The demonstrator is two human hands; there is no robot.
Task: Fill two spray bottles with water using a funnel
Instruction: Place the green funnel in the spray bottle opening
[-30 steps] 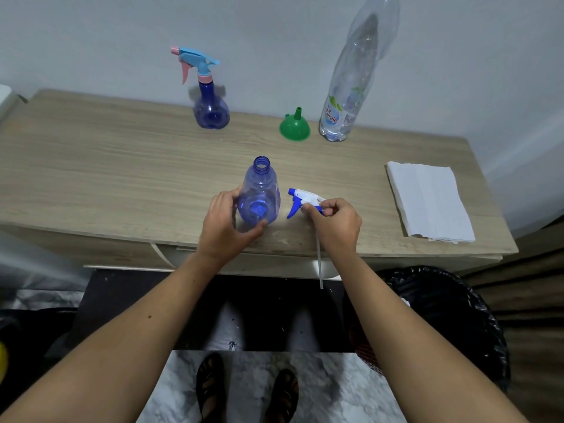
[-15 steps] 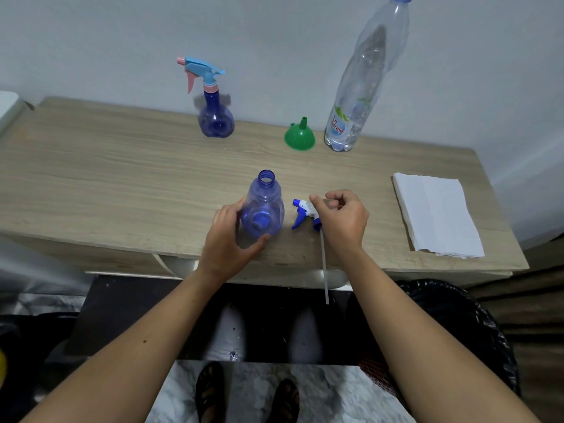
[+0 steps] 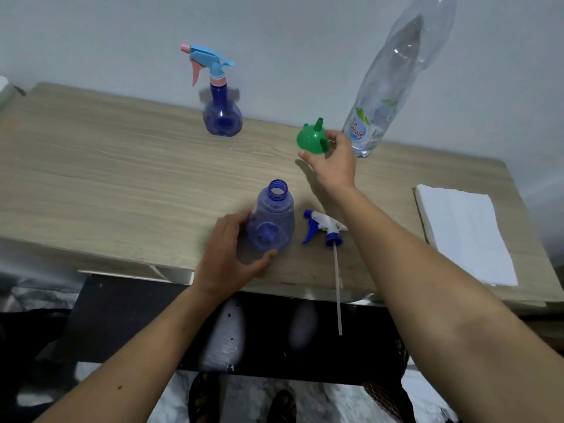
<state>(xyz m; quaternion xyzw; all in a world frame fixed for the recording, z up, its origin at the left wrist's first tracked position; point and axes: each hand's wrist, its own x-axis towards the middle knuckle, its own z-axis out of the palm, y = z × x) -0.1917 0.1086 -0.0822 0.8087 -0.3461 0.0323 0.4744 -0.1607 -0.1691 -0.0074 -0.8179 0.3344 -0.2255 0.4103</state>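
Landmark: open bottle (image 3: pixel 272 219), uncapped and upright near the front edge of the table (image 3: pixel 91 178).
Hidden or unclear: top of the water bottle (image 3: pixel 387 83) is cut off by the frame's upper edge; its water level is hard to read through the clear plastic. The open bottle's contents cannot be made out. The white object at the far left edge is mostly out of frame.
Count: 2 spray bottles, 1 loose sprayer, 1 funnel, 1 water bottle, 1 towel, 2 hands.
Capped bottle (image 3: pixel 222 112): behind and left of the open bottle, by the wall, blue-and-pink sprayer on.
Left hand (image 3: pixel 227 254): curled around the open bottle's lower left side, thumb at its front.
Sprayer (image 3: pixel 325 228): lying just right of the open bottle, dip tube overhanging the table's front edge.
Funnel (image 3: pixel 312 140): behind and right of the open bottle, spout up.
Right hand (image 3: pixel 334 161): fingers and thumb grasping the funnel's rim.
Towel (image 3: pixel 467 233): folded, white, far right of the open bottle.
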